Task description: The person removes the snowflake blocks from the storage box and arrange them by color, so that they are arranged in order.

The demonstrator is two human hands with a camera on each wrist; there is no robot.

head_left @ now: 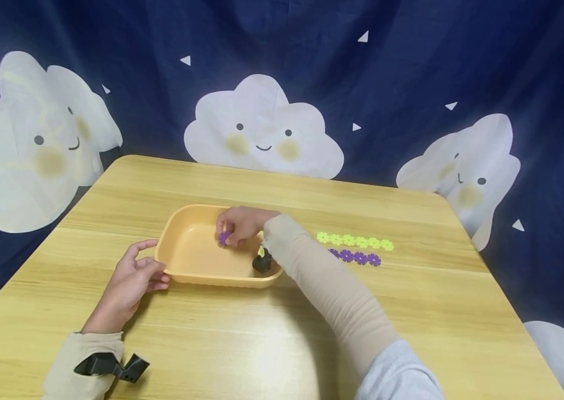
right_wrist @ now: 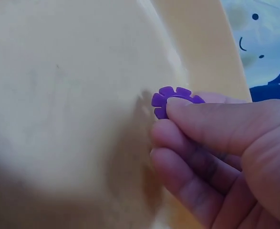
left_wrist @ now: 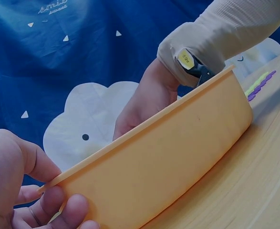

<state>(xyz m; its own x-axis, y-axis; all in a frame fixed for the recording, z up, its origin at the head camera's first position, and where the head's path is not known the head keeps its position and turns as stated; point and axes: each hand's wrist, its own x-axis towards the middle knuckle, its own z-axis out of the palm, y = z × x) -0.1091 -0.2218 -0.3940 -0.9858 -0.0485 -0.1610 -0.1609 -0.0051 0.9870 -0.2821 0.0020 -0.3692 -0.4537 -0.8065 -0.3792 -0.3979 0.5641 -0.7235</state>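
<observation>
My right hand [head_left: 245, 222] reaches into an orange-yellow plastic basin [head_left: 221, 280] on the table. Between thumb and fingers it pinches a purple flower-shaped disc [head_left: 223, 238] with notched edges. In the right wrist view the disc [right_wrist: 160, 101] shows above the basin floor, partly covered by the thumb. My left hand [head_left: 130, 280] grips the basin's left end, thumb over the rim and fingers beneath it, as the left wrist view also shows. To the right of the basin lie a row of yellow-green flower discs [head_left: 349, 240] and, nearer me, a row of purple ones [head_left: 360, 258], partly behind the right sleeve.
The wooden table [head_left: 201, 344] has rounded far corners. Behind it hangs a dark blue curtain [head_left: 312, 44] with white clouds and triangles. Black straps [head_left: 111, 366] sit on both wrists. The right forearm crosses the table beside the disc rows.
</observation>
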